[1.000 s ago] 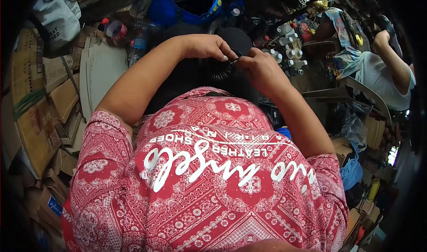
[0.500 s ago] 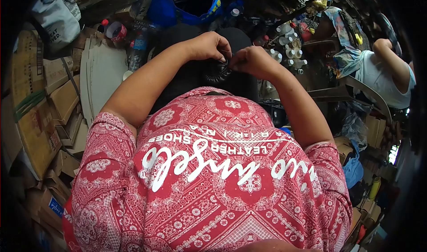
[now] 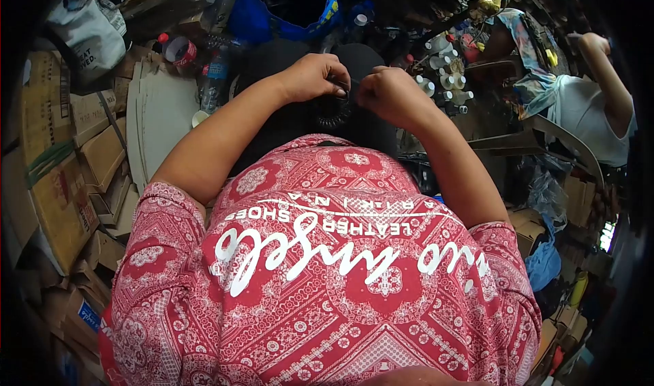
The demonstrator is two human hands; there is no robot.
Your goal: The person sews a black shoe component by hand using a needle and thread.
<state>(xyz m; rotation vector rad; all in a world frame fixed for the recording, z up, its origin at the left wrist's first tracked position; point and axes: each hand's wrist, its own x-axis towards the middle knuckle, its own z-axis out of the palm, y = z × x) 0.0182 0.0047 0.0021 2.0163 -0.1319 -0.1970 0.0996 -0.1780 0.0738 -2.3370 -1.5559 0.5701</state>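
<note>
Over my black-clad lap hangs a black ring with a ridged, coil-like surface point(image 3: 333, 118). My left hand point(image 3: 315, 78) is closed, its thumb and fingertips pinched at the top of this ring. Just to the right, my right hand point(image 3: 392, 94) is closed too, knuckles up, with its fingertips beside the ring's upper right side. I cannot tell what my right fingers pinch. Both forearms reach forward from the sleeves of my red and white patterned shirt point(image 3: 327, 277).
Flattened cardboard point(image 3: 58, 202) is piled on the left. Ahead stands an open blue bag point(image 3: 248, 18). Plastic bottles point(image 3: 214, 76) lie left of my knees; several white-capped bottles point(image 3: 449, 79) stand to the right. Another person in a white top point(image 3: 589, 120) is at far right.
My right hand has drawn slightly to the right, widening the gap between my hands. My left hand stays at the ring. The other person's arm has risen.
</note>
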